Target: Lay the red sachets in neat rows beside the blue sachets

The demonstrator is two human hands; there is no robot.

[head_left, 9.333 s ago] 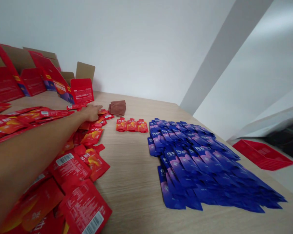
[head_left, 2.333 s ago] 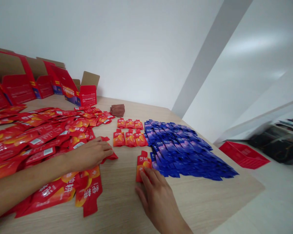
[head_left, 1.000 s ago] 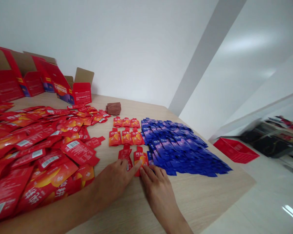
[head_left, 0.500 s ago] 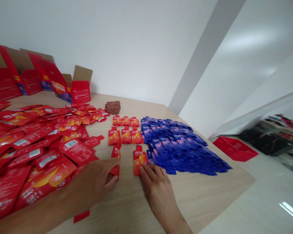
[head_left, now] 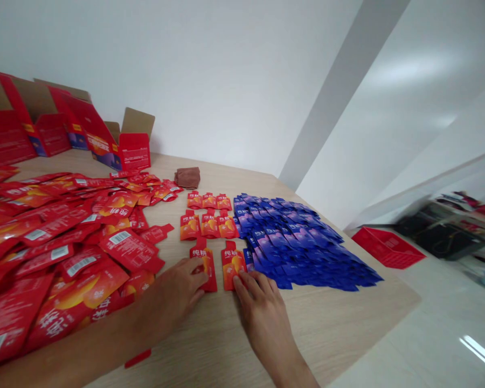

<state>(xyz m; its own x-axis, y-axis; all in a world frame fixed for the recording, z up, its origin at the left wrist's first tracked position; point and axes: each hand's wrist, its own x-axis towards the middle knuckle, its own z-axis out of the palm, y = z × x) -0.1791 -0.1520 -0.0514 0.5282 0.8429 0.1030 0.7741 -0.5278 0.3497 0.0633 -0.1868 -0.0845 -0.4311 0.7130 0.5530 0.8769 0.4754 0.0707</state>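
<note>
My left hand (head_left: 184,285) is closed on the left side of a red pouch (head_left: 208,269) with orange fruit printed on it, flat or nearly flat at the table. Just to its right lies a second red pouch (head_left: 232,265). My right hand (head_left: 261,302) has its fingertips pinched at the lower right edge of that one, fingers curled together. A narrow gap separates the two pouches. Behind them, red pouches (head_left: 210,225) sit in two short rows of three, caps pointing away. Overlapping blue pouches (head_left: 299,242) are laid out to the right, touching the nearest red ones.
A loose heap of red pouches (head_left: 76,237) covers the table's left side. Open red cardboard boxes (head_left: 134,151) stand at the back left. A folded brown cloth (head_left: 187,177) lies near the wall. Beyond the table's right edge is a red crate (head_left: 388,248).
My left hand has moved right, bringing its pouch beside the other one. That pouch has turned from edge-on to face up. My right hand has barely moved.
</note>
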